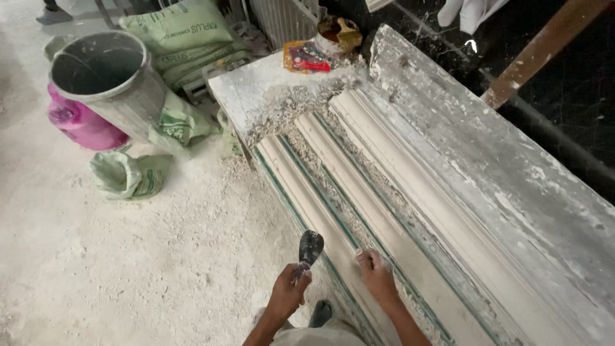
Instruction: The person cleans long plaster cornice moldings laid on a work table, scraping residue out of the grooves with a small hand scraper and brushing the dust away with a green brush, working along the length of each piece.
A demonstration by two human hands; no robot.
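- Left hand point(288, 291): fist closed round the handle of a small trowel point(310, 248), blade pointing up, at the near left edge of the bench point(256, 90).
- Right hand point(377, 272): fingers curled, pressing down on the plaster cornice moulding point(384, 211); grip unclear.
- Grey bucket point(109, 80) and pink container point(80, 125) far left on the floor.

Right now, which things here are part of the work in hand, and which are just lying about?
In hand:
- left hand holding dark metal scraper blade
- right hand resting on long white plaster mouldings

Lying about:
- grey plaster-caked bucket
- pink plastic container
- green printed sacks
- tin with brush
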